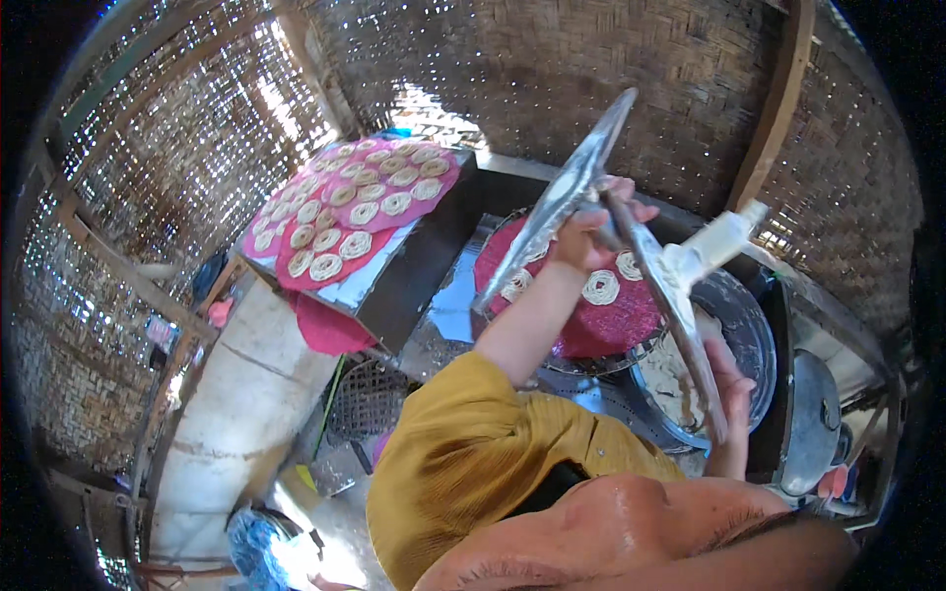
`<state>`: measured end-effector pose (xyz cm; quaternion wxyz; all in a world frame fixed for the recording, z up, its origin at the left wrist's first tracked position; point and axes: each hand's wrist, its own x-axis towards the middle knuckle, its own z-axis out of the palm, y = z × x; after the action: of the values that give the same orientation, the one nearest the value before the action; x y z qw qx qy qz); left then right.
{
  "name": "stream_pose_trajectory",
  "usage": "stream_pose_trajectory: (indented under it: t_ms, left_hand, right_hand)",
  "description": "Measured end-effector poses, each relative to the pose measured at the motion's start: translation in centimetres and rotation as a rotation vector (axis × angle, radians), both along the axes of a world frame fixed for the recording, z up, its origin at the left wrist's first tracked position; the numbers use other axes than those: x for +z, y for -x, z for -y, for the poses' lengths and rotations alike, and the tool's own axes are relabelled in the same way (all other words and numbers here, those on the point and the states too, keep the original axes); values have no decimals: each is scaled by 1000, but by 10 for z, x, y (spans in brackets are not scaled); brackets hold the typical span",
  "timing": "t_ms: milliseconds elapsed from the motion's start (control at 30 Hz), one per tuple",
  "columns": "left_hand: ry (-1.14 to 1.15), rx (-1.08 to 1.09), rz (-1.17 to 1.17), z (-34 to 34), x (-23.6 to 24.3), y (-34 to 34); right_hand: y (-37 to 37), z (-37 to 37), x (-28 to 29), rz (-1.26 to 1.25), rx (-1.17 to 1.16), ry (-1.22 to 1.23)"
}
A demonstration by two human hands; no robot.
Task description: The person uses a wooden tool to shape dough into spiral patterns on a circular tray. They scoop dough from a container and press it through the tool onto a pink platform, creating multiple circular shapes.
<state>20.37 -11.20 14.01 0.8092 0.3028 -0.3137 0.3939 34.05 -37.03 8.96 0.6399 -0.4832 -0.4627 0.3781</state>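
Observation:
My left hand (583, 243) is closed round a press made of two long parts. Its metal-faced board (562, 187) slants up on the left; its wooden bar (665, 295) slants down to the right. From the bar juts a plunger (714, 241) coated in pale dough. My right hand (731, 382) is beside the bar's lower end, fingers apart and partly hidden by it; whether it touches the bar I cannot tell. Under it is a large basin (764, 330) with pale dough (665, 379). Below my left hand, coiled dough rosettes (600, 288) lie on a round red mat (616, 330).
At the left, a dark box-like stand (419, 266) bears pink and red mats with several dough rosettes (363, 214). A woven basket (370, 399) stands below it, near a pale sack-like surface (236, 394). A metal lid (813, 414) is at right. Woven bamboo walls (552, 69) enclose the space.

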Motion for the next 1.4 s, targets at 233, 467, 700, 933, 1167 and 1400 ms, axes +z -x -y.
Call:
stream_pose_trajectory:
  t_ms: [233, 467, 700, 933, 1167, 1400]
  left_hand:
    - [-293, 260, -232, 34, 18, 19]
    - [-899, 676, -799, 18, -25, 85]
    - [-1250, 1161, -1016, 24, -6, 82]
    - [-1354, 1193, -879, 30, -26, 64]
    - [-1347, 1197, -1041, 40, -42, 43]
    - [-858, 949, -1045, 16, -65, 16]
  right_hand:
    - [57, -46, 28, -1149, 1102, -165]
    - [41, -61, 82, -313, 187, -132]
    - [41, -65, 90, 871, -155, -220]
    - [52, -58, 91, 1254, -10, -375]
    - [53, -66, 60, 1132, -154, -313]
    - [5, -84, 51, 201, 253, 244]
